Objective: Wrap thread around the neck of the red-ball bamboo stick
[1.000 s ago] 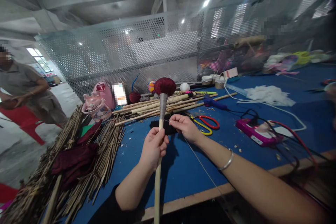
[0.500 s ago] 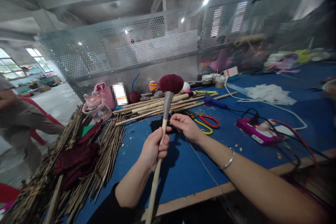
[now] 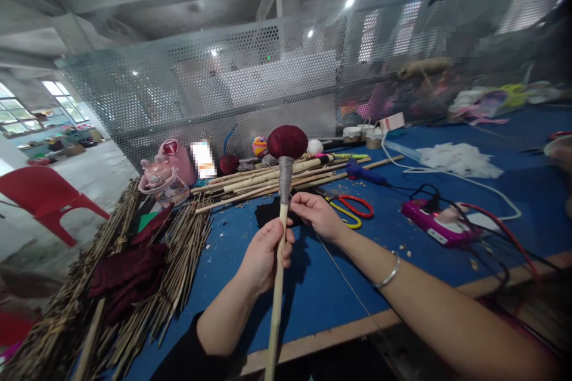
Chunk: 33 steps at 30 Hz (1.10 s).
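Observation:
My left hand (image 3: 268,247) is wrapped around a pale wooden stick (image 3: 277,292), which stands nearly upright over the table. At its top sits a dark red rounded head (image 3: 287,141). Grey thread wrapping (image 3: 285,180) covers the neck just beneath that head. To the right of the wrapping, my right hand (image 3: 315,211) pinches a thin grey thread (image 3: 342,274), whose tail runs down past the table edge. Scissors (image 3: 355,207) with red and yellow handles lie behind my right wrist, and a black cloth (image 3: 266,214) lies behind the stick.
Bundled thin twigs (image 3: 183,277) with dark red cloth (image 3: 129,274) lie at left. Wooden sticks (image 3: 268,180), a blue glue gun (image 3: 366,172), a purple power strip (image 3: 440,223) with cables and white fluff (image 3: 460,159) are on the blue table (image 3: 330,309). A red chair (image 3: 44,190) stands beyond.
The stick has turned slightly in my left hand, its lower end swinging right and standing more upright. My right hand stays close to the wrapping. The person at the far left has left the view.

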Each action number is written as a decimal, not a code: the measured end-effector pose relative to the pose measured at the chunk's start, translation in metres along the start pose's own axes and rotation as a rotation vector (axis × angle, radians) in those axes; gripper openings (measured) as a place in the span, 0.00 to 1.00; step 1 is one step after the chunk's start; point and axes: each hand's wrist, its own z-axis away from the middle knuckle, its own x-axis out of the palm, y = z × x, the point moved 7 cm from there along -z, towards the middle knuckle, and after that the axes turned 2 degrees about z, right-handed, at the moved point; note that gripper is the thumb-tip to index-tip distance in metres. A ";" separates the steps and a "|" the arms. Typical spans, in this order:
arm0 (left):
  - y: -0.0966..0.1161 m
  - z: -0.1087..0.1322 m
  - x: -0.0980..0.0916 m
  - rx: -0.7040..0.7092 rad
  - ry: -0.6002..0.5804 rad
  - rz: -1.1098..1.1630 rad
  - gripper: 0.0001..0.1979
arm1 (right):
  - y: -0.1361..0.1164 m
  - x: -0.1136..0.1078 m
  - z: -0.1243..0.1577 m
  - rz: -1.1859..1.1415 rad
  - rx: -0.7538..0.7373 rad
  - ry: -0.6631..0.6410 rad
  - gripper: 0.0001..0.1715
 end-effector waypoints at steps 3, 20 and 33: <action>-0.001 0.002 0.000 -0.038 0.013 0.069 0.17 | 0.001 0.000 -0.001 0.017 -0.004 0.000 0.13; 0.003 -0.002 -0.006 0.040 0.118 -0.115 0.18 | 0.005 -0.001 0.000 0.045 0.032 0.024 0.15; 0.007 0.000 -0.009 0.087 0.172 -0.147 0.18 | 0.004 0.003 0.001 0.088 0.035 0.011 0.14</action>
